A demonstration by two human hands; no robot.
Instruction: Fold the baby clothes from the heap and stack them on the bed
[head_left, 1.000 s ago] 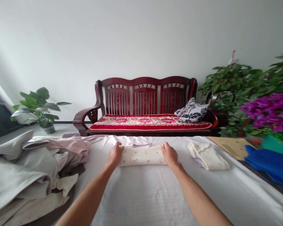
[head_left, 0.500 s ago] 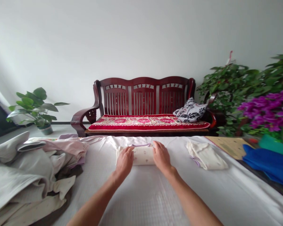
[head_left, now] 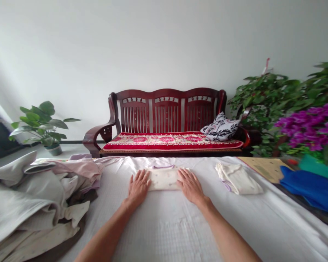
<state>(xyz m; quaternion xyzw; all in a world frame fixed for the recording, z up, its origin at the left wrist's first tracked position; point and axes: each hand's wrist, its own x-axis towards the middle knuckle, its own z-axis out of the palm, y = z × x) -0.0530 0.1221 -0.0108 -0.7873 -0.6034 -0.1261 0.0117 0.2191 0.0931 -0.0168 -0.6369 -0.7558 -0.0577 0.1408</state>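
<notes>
Centrally, near the far edge of the white-sheeted bench (head_left: 158, 233): one folded, printed cream top (head_left: 164, 180) with lilac neckline, the left hand (head_left: 139, 185) and right hand (head_left: 190, 185) laid palm-down over its two ends, fingers spread, apparently to press the fold flat and even. To the left, apart: one loose clothes heap (head_left: 35, 203), grey, pink and cream; to the right, apart: one folded lilac-trimmed garment (head_left: 240, 179), seemingly kept separate from the heap. Room for moving: broad sheeted stretches at either side and nearward, little beyond, the bench edge running before a wooden settee (head_left: 166, 112).
</notes>
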